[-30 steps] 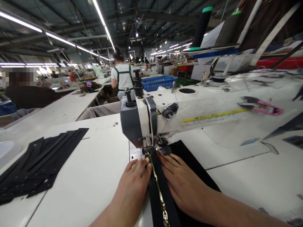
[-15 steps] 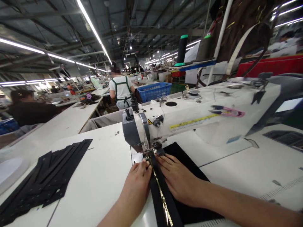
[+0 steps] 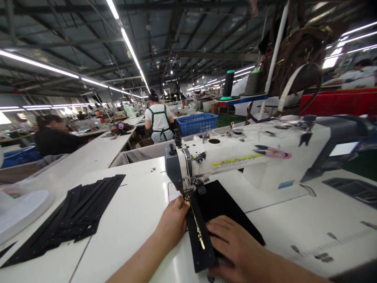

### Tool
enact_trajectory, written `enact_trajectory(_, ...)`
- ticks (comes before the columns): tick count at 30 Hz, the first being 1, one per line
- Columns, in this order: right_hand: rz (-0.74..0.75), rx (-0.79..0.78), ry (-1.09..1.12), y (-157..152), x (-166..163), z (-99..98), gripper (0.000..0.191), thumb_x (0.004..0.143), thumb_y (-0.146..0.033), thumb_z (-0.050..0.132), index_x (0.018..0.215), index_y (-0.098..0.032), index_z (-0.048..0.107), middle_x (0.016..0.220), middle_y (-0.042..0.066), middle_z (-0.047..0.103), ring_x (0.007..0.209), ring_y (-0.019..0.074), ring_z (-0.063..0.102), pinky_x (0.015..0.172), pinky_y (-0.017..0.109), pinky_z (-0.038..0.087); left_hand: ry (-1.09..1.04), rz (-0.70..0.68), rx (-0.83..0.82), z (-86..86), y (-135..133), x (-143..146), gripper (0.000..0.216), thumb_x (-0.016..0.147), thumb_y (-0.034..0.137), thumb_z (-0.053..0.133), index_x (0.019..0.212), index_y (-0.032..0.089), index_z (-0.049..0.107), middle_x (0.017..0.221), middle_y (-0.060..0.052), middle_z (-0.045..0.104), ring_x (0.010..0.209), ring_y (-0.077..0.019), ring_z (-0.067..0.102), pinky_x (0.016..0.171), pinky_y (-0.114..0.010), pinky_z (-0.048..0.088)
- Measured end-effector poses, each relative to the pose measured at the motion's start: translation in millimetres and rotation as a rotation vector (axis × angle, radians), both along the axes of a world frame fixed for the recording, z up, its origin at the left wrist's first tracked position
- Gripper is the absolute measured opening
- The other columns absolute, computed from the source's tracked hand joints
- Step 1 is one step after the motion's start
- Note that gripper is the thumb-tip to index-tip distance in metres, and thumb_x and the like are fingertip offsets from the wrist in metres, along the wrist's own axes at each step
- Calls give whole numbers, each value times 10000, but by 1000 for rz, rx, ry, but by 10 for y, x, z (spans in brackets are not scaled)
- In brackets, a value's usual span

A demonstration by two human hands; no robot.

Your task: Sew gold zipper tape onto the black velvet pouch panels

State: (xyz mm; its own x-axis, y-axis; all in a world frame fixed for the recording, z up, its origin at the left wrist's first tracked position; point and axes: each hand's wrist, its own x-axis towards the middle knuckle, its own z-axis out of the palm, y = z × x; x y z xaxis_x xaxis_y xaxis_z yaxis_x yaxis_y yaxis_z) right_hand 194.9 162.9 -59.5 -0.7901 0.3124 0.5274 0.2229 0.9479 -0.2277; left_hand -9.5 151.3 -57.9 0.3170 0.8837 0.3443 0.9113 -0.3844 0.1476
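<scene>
A white sewing machine (image 3: 235, 157) stands on the white table (image 3: 132, 220). Under its presser foot (image 3: 188, 193) lies a black zipper strip with gold teeth (image 3: 198, 230) on a black fabric panel (image 3: 224, 208). My left hand (image 3: 173, 222) rests beside the strip's left edge, fingertips curled against it close to the needle. My right hand (image 3: 235, 247) lies on the panel at the strip's near end, fingers bent over the tape's end.
A stack of black cut strips (image 3: 73, 216) lies at the left of the table. Pink thread snips (image 3: 272, 152) sit on the machine's arm. A white round object (image 3: 20, 210) is at far left. Other workers sit at tables behind, near a blue basket (image 3: 197, 122).
My right hand has slid back from beside the needle to the strip's near end. More of the zipper has fed through. The view pulled back and tilted up.
</scene>
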Motion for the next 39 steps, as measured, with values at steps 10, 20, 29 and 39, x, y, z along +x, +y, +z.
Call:
enact_trajectory(10,-4,416,70,-315,-67,-255,302,809,-31,353,794,-32,655,897,202,645,877,270,600,775,359,516,11,-1,163,-83,-281,93,317,743,-5,477,990,135,618,1041,-85,647,973,-200,595,846,-356,516)
enact_trajectory(20,33,337,56,-273,-22,-162,270,826,-38,378,796,-42,647,832,180,647,825,246,605,749,339,525,9,-55,165,-154,-202,113,280,752,-13,486,958,122,617,1044,-96,649,978,-219,601,875,-401,492)
enact_trajectory(29,40,277,54,-112,-73,-157,264,783,-19,386,691,-84,625,765,145,637,777,229,593,729,334,519,25,-63,157,-92,-89,64,245,787,12,462,952,144,587,965,-75,644,938,-210,597,842,-399,488)
enact_trajectory(39,49,269,104,157,-198,-219,239,776,-25,407,691,-82,624,741,133,630,739,219,580,664,313,505,12,-62,206,-143,41,-16,190,816,72,484,976,127,571,873,-92,591,832,-213,576,718,-342,543)
